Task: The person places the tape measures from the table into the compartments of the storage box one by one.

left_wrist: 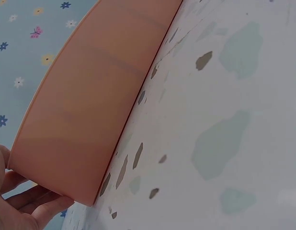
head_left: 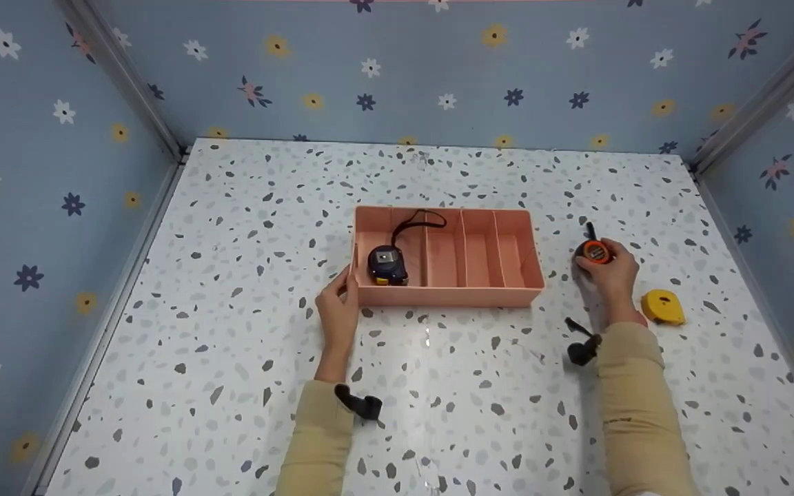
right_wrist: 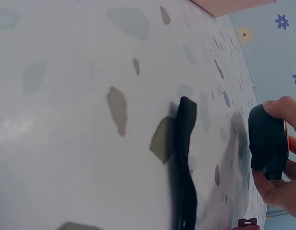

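In the head view, a pink divided box [head_left: 446,297] stands mid-table. My left hand [head_left: 339,310] grips its left end, and the left wrist view shows those fingers [left_wrist: 54,207] against the end wall. Inside the wide left compartment lies a dark blue tape measure [head_left: 384,265] with a yellow button and a black wrist loop. My right hand [head_left: 614,272], to the right of the box, holds a black tape measure [head_left: 595,251] with an orange ring. The right wrist view has this black tape measure [right_wrist: 267,141] between thumb and fingers, its shadow on the tabletop beside it.
A yellow tape measure [head_left: 662,306] lies on the speckled tabletop [head_left: 452,413] near the right wrist. Thin dividers [head_left: 464,248] split the right part of the box into narrow compartments. Blue flowered panels [head_left: 424,69] border the table at the back and both sides.
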Demonstrator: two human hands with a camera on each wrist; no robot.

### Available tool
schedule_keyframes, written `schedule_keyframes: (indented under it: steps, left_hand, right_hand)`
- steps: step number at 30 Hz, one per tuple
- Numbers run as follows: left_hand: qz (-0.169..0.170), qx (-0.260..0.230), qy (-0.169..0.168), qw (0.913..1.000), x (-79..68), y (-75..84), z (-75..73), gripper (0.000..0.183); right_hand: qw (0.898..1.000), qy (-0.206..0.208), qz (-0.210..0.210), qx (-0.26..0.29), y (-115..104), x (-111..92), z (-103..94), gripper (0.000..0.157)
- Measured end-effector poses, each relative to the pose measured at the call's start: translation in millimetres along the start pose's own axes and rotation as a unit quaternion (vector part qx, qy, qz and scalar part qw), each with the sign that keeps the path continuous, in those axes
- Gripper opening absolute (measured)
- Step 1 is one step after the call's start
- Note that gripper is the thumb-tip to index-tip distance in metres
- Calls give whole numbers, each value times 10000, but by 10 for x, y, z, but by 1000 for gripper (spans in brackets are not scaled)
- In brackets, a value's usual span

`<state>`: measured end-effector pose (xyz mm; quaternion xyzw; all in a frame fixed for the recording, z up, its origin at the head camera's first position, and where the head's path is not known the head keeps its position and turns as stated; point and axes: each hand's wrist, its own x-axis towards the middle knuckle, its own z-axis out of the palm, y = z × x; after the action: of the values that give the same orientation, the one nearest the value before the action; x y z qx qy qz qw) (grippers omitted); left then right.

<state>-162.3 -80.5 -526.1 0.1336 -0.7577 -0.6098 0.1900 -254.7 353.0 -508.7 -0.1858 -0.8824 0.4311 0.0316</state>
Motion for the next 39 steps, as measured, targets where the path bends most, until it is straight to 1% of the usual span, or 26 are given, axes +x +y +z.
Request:
schedule_keyframes:
  steps: [8,13,18,24,29,31,33,39]
  left_hand:
    - [-86,57,-4,9999,-11,5,-3,29]
    - [-130,90,-21,9999,-8,8,1,29]
    - [-57,-32,-19,10000,-5,9,0,29]
    - [-27,-75,-65,9999,-8,5,-1,29]
    - [-26,41,-67,10000,-8,4,-1,29]
    - [-44,104,-58,9999,-6,8,0,30]
    - [-78,133,-64,9999,-5,11,1,30]
    - [-76,69,-116,9999,-13,9,-3,30]
  right_hand:
    - [9996,-66,-278,-91,-45,-43,-45,69]
    - [9996,-155,-254,-35,-115,-89,-58,71]
    - [9996,-256,-153,-4,-180,-135,-59,73]
    - [9993,-331,-151,4,-230,-182,-71,73]
    - [9989,-275,-384,52,-263,-233,-69,70]
    - [9982,-218,-558,53,-276,-258,-65,67]
    - [9979,-242,-597,60,-300,-288,-67,67]
    - [9964,-182,-825,48,-373,-378,-70,65]
